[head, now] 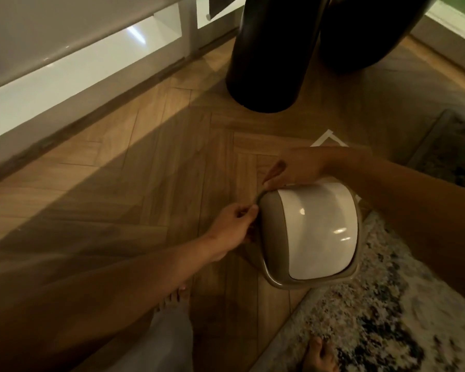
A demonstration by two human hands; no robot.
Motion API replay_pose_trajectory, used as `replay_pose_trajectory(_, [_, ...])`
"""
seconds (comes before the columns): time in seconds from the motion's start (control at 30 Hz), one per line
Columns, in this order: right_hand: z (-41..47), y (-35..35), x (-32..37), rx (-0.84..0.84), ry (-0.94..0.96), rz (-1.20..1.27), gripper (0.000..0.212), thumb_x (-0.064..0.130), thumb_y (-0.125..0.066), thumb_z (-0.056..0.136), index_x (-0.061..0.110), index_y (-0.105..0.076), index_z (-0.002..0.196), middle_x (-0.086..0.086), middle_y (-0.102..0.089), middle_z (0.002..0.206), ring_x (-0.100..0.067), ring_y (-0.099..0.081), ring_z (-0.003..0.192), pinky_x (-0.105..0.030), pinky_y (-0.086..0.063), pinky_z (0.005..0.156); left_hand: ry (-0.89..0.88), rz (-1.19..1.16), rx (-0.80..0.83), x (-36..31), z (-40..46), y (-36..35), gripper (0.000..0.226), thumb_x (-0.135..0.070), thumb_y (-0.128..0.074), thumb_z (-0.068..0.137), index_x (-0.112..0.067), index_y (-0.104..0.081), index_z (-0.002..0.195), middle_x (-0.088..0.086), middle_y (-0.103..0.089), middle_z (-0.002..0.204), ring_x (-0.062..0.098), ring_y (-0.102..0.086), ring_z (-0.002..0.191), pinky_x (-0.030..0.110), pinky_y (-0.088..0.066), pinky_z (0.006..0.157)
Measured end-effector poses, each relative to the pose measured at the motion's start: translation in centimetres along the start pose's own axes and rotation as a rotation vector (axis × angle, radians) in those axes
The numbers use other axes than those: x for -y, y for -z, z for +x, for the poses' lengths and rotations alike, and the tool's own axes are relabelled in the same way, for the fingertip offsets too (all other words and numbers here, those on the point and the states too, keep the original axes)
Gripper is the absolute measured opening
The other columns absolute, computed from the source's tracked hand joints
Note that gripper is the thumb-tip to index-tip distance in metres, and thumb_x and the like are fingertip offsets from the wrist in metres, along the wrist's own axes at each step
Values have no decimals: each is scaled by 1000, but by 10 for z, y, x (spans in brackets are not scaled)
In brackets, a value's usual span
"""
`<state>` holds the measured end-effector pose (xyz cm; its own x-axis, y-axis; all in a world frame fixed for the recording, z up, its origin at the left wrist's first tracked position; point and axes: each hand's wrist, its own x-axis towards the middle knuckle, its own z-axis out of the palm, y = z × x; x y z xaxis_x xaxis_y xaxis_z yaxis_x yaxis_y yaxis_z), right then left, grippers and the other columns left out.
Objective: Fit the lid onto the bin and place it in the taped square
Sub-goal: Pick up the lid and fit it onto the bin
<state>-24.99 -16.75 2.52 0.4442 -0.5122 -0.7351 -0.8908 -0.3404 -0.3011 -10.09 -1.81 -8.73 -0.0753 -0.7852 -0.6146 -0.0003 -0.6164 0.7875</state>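
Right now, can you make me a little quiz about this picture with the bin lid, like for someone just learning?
1. True or false: both hands hold the lid by its rim.
2. Where does the white tape show? A) on the rug B) on the wood floor beyond the right hand C) on the black cylinder
3. Fill in: the lid's swing flap is ____ and its frame is beige.

Key
1. True: the left hand pinches the rim's left edge, and the right hand grips its far corner.
2. B: a taped corner shows on the wood floor, beside the rug, nearer than the black cylinder.
3. white
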Motion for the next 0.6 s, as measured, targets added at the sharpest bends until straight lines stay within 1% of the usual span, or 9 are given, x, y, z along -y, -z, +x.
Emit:
replay_pose_trajectory(0.1, [15, -1, 6, 71, -17, -13, 43, 55, -61, 101, 33, -71, 137, 12, -66, 139, -8, -55, 123, -29, -35, 104, 4, -56, -23, 7, 3, -5, 24, -41, -56, 99, -23, -70, 94, -2, -69, 87, 14, -65, 80, 28, -52, 67])
replay_pose_trajectory(0.17, [24, -3, 6, 99, -56, -14, 43, 54, -60, 102, 32, -70, 138, 14, -63, 128, -7, -49, 118, -27, -29, 102, 15, -97, -37, 10, 6, -7, 26, -39, -58, 99, -23, -71, 84, -4, -65, 75, 13, -61, 74, 29, -48, 65])
replay_pose_trajectory(0.23, [32, -7, 3, 112, -84, 2, 42, 51, -62, 102, 30, -72, 137, 16, -59, 120, -6, -49, 115, -24, -29, 98, 30, -143, -38, 11, 8, -9, 27, -38, -59, 98, -23, -71, 78, -5, -62, 68, 14, -56, 70, 31, -46, 64])
replay_pose_trajectory(0.3, [43, -13, -2, 97, -89, 60, 33, 43, -68, 101, 27, -78, 128, 18, -64, 114, -4, -56, 106, -20, -37, 85, 33, -164, -14, 10, 9, -10, 27, -37, -59, 98, -22, -72, 80, -3, -63, 71, 15, -56, 72, 32, -47, 66])
replay_pose_trajectory(0.37, [52, -19, -4, 75, -97, 109, 17, 35, -73, 99, 26, -82, 110, 20, -69, 101, 0, -59, 92, -17, -39, 72, 22, -164, 19, 12, 8, -13, 28, -36, -57, 100, -20, -71, 82, -1, -63, 75, 15, -56, 73, 31, -47, 68])
replay_pose_trajectory(0.4, [56, -22, -4, 85, -102, 114, 10, 34, -74, 98, 28, -80, 101, 18, -69, 97, -1, -60, 90, -18, -40, 70, 17, -155, 25, 12, 7, -14, 29, -36, -55, 101, -21, -69, 80, -2, -62, 74, 14, -56, 72, 30, -47, 67])
replay_pose_trajectory(0.43, [59, -24, -4, 101, -101, 110, 8, 36, -74, 98, 29, -78, 95, 15, -70, 97, -3, -61, 90, -20, -42, 70, 9, -143, 22, 13, 6, -15, 31, -35, -54, 102, -21, -67, 78, -2, -60, 72, 12, -55, 70, 29, -46, 66])
replay_pose_trajectory(0.5, [63, -25, -5, 126, -93, 110, 13, 41, -73, 98, 30, -76, 92, 9, -71, 100, -7, -62, 92, -23, -43, 70, -12, -113, 11, 16, 6, -15, 33, -35, -51, 103, -22, -64, 76, -3, -59, 71, 10, -53, 69, 28, -45, 65])
replay_pose_trajectory(0.6, [60, -25, -3, 119, -81, 123, 17, 42, -71, 99, 29, -75, 89, 10, -71, 95, -3, -61, 86, -21, -41, 68, -30, -107, 26, 12, 5, -14, 33, -34, -49, 104, -22, -62, 76, -4, -57, 70, 9, -52, 67, 26, -44, 63])
